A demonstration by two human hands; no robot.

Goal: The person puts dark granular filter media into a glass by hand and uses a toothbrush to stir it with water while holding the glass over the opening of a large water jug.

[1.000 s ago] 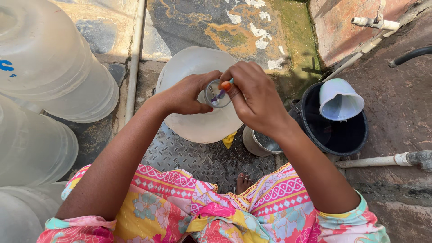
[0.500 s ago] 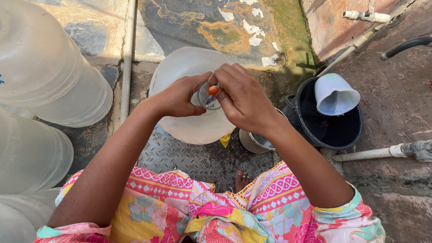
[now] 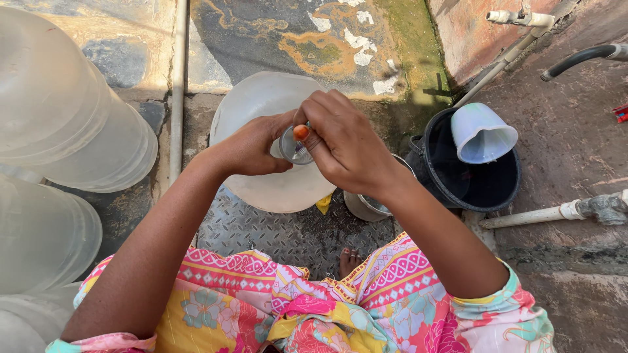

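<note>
Both hands unmoved since earlier | left hand (image 3: pixel 252 149) grips neck of big translucent jug (image 3: pixel 265 104) — frame centre | right hand (image 3: pixel 347 147) pinches small brush (image 3: pixel 300 134) at jug mouth | black bucket (image 3: pixel 500 186) — right | white pipe (image 3: pixel 176 85) behind, upper left.

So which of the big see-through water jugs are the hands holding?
The jug in the middle, standing on the metal plate. The left hand and right hand meet at its mouth. The other jugs sit off to the left, untouched.
</note>
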